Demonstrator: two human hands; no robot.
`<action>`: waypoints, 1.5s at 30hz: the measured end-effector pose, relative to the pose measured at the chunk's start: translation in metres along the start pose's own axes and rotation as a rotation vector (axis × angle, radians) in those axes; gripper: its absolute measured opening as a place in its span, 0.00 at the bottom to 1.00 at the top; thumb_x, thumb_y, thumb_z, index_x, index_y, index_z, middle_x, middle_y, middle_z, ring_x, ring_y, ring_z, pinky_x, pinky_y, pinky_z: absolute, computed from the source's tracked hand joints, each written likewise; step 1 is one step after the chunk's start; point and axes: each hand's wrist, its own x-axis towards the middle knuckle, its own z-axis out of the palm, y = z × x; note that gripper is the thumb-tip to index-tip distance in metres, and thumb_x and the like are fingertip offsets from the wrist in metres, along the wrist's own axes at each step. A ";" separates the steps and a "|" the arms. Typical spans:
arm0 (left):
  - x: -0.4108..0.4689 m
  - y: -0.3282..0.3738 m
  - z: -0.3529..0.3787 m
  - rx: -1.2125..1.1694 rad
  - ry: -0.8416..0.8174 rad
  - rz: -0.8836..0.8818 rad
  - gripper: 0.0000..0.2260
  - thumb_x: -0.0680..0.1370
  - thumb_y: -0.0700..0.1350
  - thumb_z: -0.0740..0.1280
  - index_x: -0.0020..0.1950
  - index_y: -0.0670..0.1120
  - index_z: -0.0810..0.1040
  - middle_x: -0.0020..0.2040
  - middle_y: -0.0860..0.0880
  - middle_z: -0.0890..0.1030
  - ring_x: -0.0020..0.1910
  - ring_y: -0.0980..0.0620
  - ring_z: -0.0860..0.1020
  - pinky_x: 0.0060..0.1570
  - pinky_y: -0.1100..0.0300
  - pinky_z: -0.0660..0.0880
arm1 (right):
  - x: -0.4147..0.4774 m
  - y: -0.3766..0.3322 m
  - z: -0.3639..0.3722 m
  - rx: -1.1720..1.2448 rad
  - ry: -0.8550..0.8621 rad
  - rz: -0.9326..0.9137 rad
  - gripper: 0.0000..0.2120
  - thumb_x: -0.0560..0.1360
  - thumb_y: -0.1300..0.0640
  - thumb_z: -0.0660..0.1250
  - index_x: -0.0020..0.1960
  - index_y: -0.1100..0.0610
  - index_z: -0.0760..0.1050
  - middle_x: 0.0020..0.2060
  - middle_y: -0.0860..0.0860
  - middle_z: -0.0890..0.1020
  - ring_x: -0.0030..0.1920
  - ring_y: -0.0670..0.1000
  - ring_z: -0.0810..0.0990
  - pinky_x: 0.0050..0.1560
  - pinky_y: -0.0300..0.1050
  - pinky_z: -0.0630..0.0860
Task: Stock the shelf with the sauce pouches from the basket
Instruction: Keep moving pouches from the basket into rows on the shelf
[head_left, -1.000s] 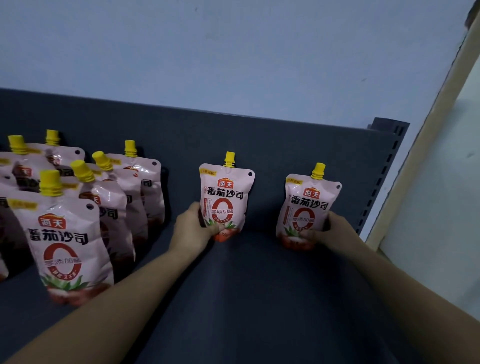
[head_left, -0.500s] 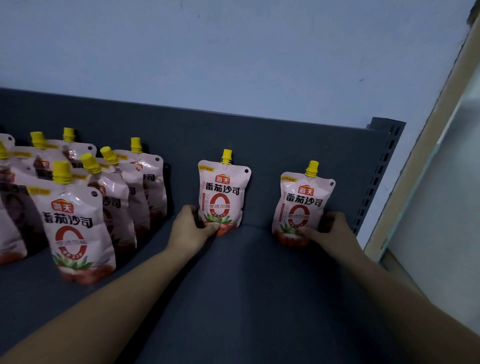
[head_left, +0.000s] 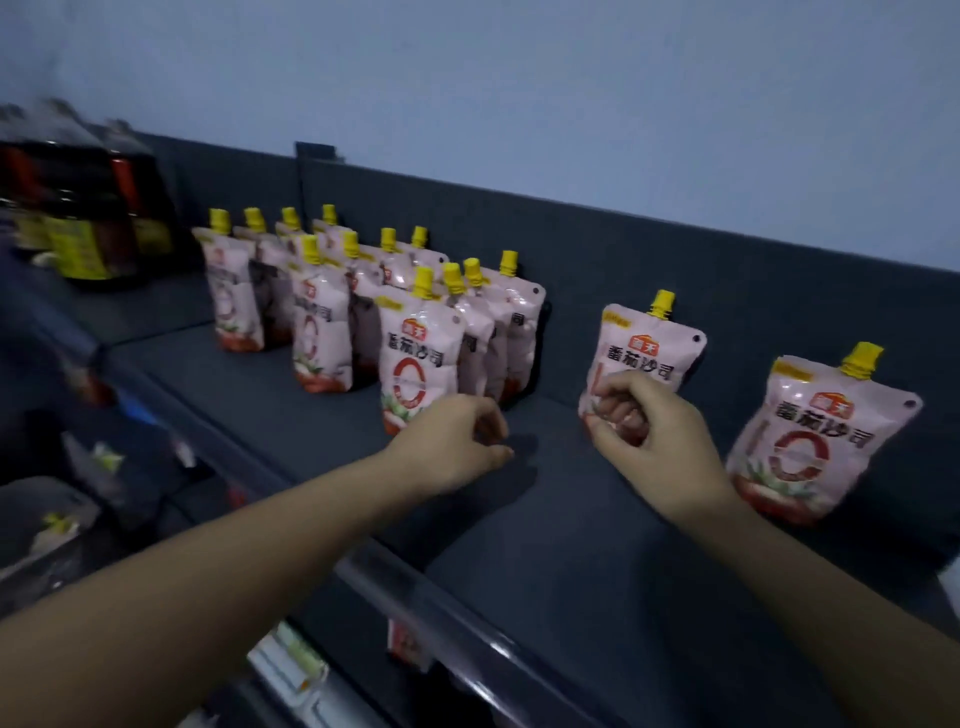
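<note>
shows pink stand-up sauce pouches with yellow spout caps, a red logo, dark lettering and a red ring on each front, all upright on the dark shelf (head_left: 545, 530). finds one lone pouch (head_left: 654, 348) directly behind the right grip (head_left: 649, 436), with curled fingers covering the lower part; cannot tell whether that grip pinches it or only sits in front. places a second lone pouch (head_left: 826, 441) just right of the right grip, apart from it. leaves the left grip (head_left: 457, 447) loosely curled and holding nothing, just ahead of the front pouch of the packed rows (head_left: 421, 358). against half a second ago: has swung the view left, bringing in dark bottles (head_left: 88, 218) far left of the left grip; no longer has the left grip on the lone pouch, nor the right grip on the second lone pouch.
</note>
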 end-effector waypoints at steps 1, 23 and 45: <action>-0.012 -0.007 -0.017 0.054 0.013 0.003 0.05 0.73 0.46 0.71 0.46 0.47 0.79 0.41 0.51 0.80 0.44 0.52 0.79 0.47 0.58 0.76 | 0.005 -0.015 0.014 -0.002 -0.046 -0.048 0.09 0.71 0.63 0.69 0.50 0.55 0.75 0.41 0.50 0.78 0.41 0.48 0.75 0.44 0.36 0.72; -0.341 -0.329 -0.311 0.361 0.237 -0.967 0.29 0.76 0.52 0.66 0.72 0.43 0.62 0.70 0.44 0.68 0.66 0.44 0.70 0.62 0.50 0.71 | 0.043 -0.353 0.420 -0.084 -0.781 -0.493 0.17 0.73 0.57 0.66 0.61 0.60 0.74 0.59 0.56 0.77 0.60 0.55 0.75 0.60 0.47 0.70; -0.274 -0.587 -0.379 0.213 0.312 -1.242 0.20 0.76 0.49 0.65 0.64 0.40 0.70 0.63 0.42 0.75 0.60 0.42 0.74 0.58 0.49 0.73 | 0.167 -0.388 0.745 -0.155 -1.096 -0.627 0.17 0.72 0.53 0.65 0.60 0.56 0.74 0.52 0.54 0.75 0.59 0.59 0.70 0.58 0.53 0.71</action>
